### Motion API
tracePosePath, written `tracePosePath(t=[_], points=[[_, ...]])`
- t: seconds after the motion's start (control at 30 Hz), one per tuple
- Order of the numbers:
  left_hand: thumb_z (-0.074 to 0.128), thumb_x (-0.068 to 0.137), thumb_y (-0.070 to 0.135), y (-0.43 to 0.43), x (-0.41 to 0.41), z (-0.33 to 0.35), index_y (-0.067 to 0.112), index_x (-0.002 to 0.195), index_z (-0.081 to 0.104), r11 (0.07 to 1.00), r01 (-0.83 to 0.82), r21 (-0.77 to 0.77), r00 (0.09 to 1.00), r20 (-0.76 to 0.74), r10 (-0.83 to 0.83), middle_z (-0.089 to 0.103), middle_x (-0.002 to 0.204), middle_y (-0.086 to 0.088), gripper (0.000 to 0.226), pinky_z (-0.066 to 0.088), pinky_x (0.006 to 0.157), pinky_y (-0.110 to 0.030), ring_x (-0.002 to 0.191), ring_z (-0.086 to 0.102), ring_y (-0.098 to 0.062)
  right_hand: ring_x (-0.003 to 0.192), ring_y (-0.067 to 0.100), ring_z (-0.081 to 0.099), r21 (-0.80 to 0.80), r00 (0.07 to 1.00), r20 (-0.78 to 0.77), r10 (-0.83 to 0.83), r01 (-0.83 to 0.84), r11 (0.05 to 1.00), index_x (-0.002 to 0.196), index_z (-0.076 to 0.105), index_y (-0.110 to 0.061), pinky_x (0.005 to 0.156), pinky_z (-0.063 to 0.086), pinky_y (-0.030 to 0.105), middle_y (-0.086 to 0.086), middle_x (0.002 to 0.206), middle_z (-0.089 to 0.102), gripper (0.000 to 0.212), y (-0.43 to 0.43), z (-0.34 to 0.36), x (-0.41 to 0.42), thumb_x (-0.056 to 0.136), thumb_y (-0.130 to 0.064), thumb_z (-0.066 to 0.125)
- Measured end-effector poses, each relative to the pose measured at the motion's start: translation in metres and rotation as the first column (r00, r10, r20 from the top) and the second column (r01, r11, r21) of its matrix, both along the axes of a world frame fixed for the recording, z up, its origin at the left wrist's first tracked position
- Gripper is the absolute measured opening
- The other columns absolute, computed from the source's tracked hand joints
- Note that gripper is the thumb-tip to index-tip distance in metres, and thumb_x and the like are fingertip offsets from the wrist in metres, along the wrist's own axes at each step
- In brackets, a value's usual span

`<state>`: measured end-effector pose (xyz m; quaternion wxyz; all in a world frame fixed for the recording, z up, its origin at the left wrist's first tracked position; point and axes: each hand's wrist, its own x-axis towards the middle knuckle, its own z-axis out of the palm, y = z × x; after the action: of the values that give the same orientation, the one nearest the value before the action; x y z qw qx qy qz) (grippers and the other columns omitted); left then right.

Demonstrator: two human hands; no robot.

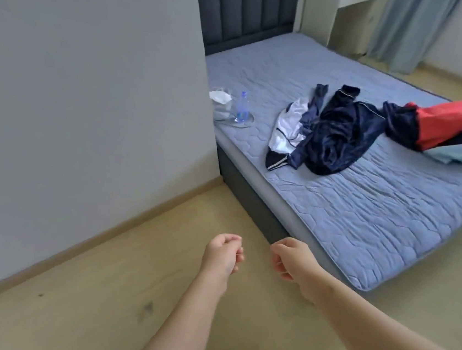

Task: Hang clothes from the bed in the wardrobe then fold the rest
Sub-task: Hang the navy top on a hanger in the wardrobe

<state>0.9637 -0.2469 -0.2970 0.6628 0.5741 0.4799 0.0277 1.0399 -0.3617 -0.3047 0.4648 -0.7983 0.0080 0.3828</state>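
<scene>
Apparently just starting: my left hand (223, 255) and right hand (291, 260) are loosely clenched, empty. Next I must reach the clothes (332, 137) ahead-right on the bed (372, 216).

Nothing written can be read. The clear plastic bottle with a blue cap (242, 108) perhaps bears a label, too blurred to tell.

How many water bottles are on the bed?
1. The water bottle sits on the bed by the wall corner, left of the clothes pile. The wall hides part of the bed, so more could be hidden.
</scene>
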Motion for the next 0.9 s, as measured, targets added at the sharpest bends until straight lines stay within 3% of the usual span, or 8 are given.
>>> tracePosePath(t=[0.3,0.47,0.6,0.9], points=[[0.048,0.094,0.014,-0.066,0.157,-0.016,0.022,0.080,0.056,0.960,0.277,-0.033,0.961,0.007,-0.277,0.056,0.068,0.004,0.018,0.038,0.052,-0.020,0.058,0.052,-0.007,0.060,0.015,0.050,-0.012,0.955,-0.030,-0.294,0.294,0.956,0.091,0.055,-0.014,0.052,0.038,0.022,0.003,0.075,0.058,0.012,-0.077,-0.007,0.117,0.095,-0.015,0.044],[0.048,0.094,0.015,-0.092,0.253,-0.038,0.020,0.086,0.059,0.913,0.400,-0.080,0.915,-0.010,-0.402,0.058,0.071,0.001,0.014,0.041,0.055,-0.021,0.063,0.054,-0.010,0.061,0.015,0.050,-0.025,0.919,-0.020,-0.393,0.392,0.919,0.084,0.054,-0.012,0.051,0.038,0.022,0.004,0.074,0.057,0.014,-0.113,-0.014,0.191,0.096,-0.013,0.045],[0.046,0.094,0.014,-0.080,0.338,-0.043,0.020,0.081,0.056,0.891,0.452,-0.033,0.891,-0.015,-0.453,0.056,0.070,0.002,0.018,0.039,0.052,-0.020,0.061,0.053,-0.009,0.062,0.016,0.052,-0.050,0.908,0.006,-0.419,0.419,0.907,0.085,0.054,-0.014,0.056,0.039,0.024,0.004,0.076,0.058,0.014,-0.105,-0.028,0.274,0.095,-0.015,0.045],[0.044,0.093,0.011,-0.050,0.483,-0.064,0.019,0.084,0.055,0.874,0.485,0.037,0.865,-0.172,-0.472,0.055,0.070,0.002,0.017,0.039,0.053,-0.020,0.059,0.053,-0.009,0.062,0.016,0.052,-0.073,0.898,-0.117,-0.425,0.419,0.905,0.079,0.052,-0.015,0.055,0.038,0.025,0.004,0.078,0.057,0.017,-0.076,-0.062,0.418,0.094,-0.013,0.043]])
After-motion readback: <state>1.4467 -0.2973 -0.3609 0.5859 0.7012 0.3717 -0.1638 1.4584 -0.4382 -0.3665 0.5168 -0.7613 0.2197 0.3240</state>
